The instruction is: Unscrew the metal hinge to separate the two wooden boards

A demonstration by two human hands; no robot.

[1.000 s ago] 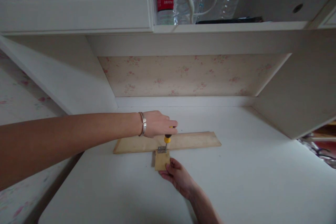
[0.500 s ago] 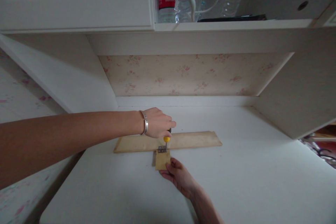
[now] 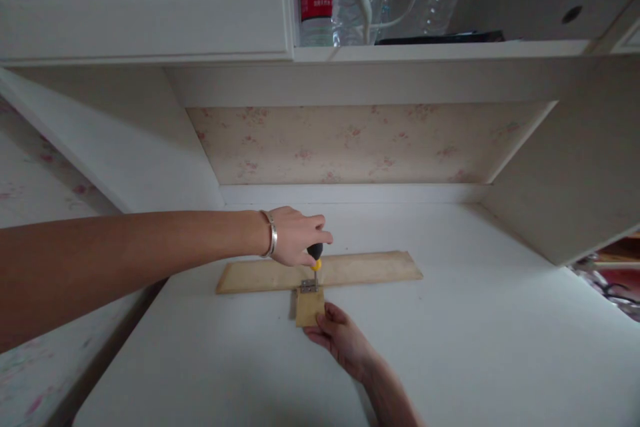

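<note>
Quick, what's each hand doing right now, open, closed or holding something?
Left hand: holding the screwdriver, with a loose grip on its handle.
Right hand: closed on the small wooden block, thumb on top.

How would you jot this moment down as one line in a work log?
left hand: on screwdriver, tip at hinge | right hand: gripping small wood block | long board: on white tabletop

Over my remote view I have my left arm reaching in level from the left, wrist nearly straight, left grip back up, closed in a light pinch, fingers bent and parted. My right forearm slants up from below, right grip pinching, thumb uppermost.
</note>
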